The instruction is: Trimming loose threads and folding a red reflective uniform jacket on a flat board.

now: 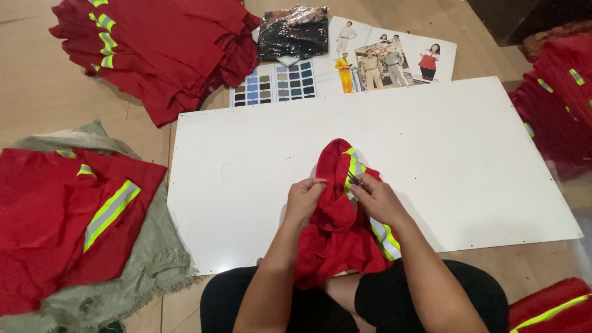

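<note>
A red garment piece (338, 222) with a yellow and grey reflective stripe lies bunched on the white board (468, 160), draped toward my lap. My left hand (303, 198) pinches its red fabric at the left. My right hand (377, 198) holds a small dark cutting tool (354, 180), its tip against the stripe near the top of the bunch. Both hands touch the garment, close together.
A stack of red pieces (68, 216) with reflective stripes rests on a green sack at the left. More red pieces (166, 49) lie at the top left, and others (558, 105) at the right. A colour swatch sheet (274, 83), a printed picture sheet (388, 55) and a dark plastic bag (293, 31) sit behind the board.
</note>
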